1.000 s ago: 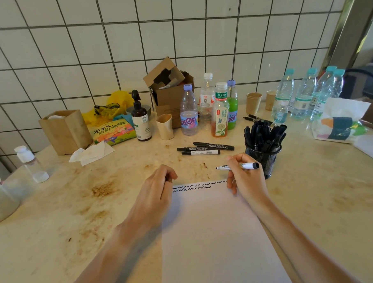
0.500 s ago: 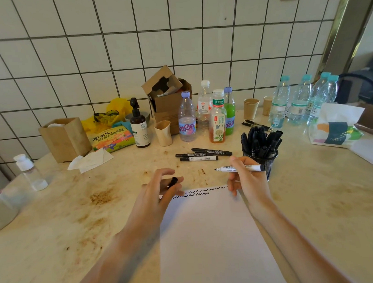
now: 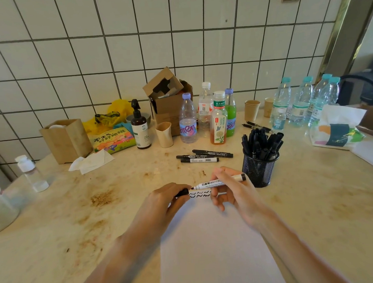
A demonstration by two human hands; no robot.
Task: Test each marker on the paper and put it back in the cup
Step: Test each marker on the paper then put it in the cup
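My right hand [image 3: 232, 190] pinching a marker [image 3: 217, 182] printed "WHITEBOARD" over the paper [image 3: 218, 247], my left hand [image 3: 162, 203] pinching its black cap [image 3: 182, 193] at the tip, mesh cup [image 3: 259, 170] just right, "amen" bottle [image 3: 188, 120] behind.

Left hand [image 3: 162, 203] lifted off the paper [image 3: 216, 247] and brought toward the right hand [image 3: 230, 193], black cap [image 3: 182, 193] now pinched in its fingers. Marker [image 3: 217, 182] moved leftward, tip now almost meeting the cap's mouth above the squiggles [image 3: 199, 194]. Gap between the hands nearly closed.
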